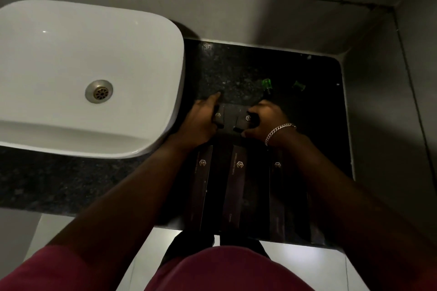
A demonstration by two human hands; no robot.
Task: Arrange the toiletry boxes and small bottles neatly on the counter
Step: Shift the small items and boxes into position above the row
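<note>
Now I am holding two small dark boxes on the black surface, one in each hand. My left hand is closing its fingers around the left small box, and my right hand is gripping the right small box in the same way; the two boxes are lying just beside each other between my hands. A silver bracelet is sitting on my right wrist. Beyond my right fingers, two small green bottles are resting on the surface, the nearer bottle close to my fingertips and the farther bottle more to the right. Below my wrists, toward my body, three long dark boxes are lying side by side: the left long box, the middle long box and the right long box. To the left of my left fingers the white sink is standing on the surface.
</note>
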